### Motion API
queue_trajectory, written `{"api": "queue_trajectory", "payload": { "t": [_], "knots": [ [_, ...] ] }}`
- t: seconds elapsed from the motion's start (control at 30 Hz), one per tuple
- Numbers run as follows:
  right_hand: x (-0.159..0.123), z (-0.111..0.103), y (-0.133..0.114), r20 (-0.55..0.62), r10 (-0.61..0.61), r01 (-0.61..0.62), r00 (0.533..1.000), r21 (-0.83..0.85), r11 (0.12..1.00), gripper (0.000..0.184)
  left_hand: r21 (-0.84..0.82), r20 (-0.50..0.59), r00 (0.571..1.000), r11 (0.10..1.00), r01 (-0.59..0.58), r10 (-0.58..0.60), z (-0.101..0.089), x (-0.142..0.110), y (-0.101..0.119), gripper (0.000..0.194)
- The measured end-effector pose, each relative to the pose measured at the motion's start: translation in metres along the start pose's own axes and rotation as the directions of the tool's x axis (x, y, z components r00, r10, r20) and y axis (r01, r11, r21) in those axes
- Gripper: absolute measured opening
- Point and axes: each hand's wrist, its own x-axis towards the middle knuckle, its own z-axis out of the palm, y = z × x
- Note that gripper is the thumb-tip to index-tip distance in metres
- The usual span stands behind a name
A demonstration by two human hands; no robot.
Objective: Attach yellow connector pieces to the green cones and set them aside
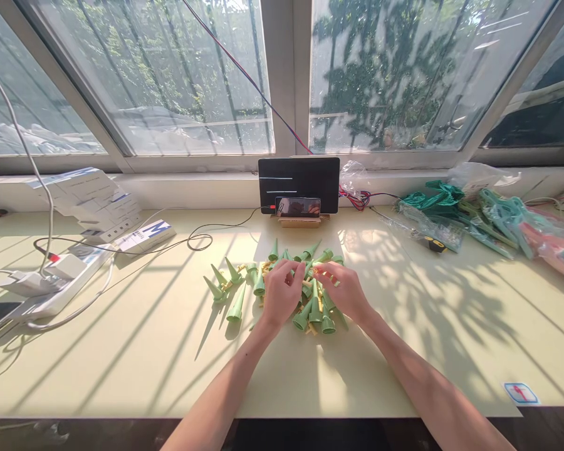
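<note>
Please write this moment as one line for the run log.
left hand: over pile of green cones | right hand: fingers at pile's far side | phone: before black tablet

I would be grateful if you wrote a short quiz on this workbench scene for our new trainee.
1. True or false: the left hand and the right hand are both far away from the green cones.
2. Multiple choice: what stands directly in front of the large black screen?
A) a drinking mug
B) a phone
C) a pair of scissors
3. Fill in the blank: seen from the person's seat, the white power strip lies to the ____ of the cones.

Key: 1 false; 2 B; 3 left
</note>
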Motion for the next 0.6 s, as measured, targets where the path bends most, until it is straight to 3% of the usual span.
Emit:
{"api": "queue_trajectory", "payload": {
  "t": [0.1, 0.33, 0.6],
  "knots": [
    [0.0002, -0.0017, -0.0013, -0.032, -0.006, 0.006, 0.999, 0.004, 1.0, 0.027, 0.085, -0.025, 0.999, 0.996, 0.042, -0.04, -0.0014, 0.0021, -0.0055, 0.025],
    [-0.0005, -0.0021, 0.001, -0.074, 0.019, -0.011, 0.997, 0.103, 0.995, 0.027, 0.296, 0.127, 0.984, 0.951, 0.084, -0.127, -0.001, -0.0001, -0.0112, 0.022],
    [-0.0016, 0.0017, 0.0051, -0.066, 0.073, -0.06, 0.995, 0.187, 0.981, 0.022, 0.371, 0.189, 0.965, 0.923, 0.1, -0.18, -0.0015, -0.0004, -0.0086, 0.024]
  ]
}}
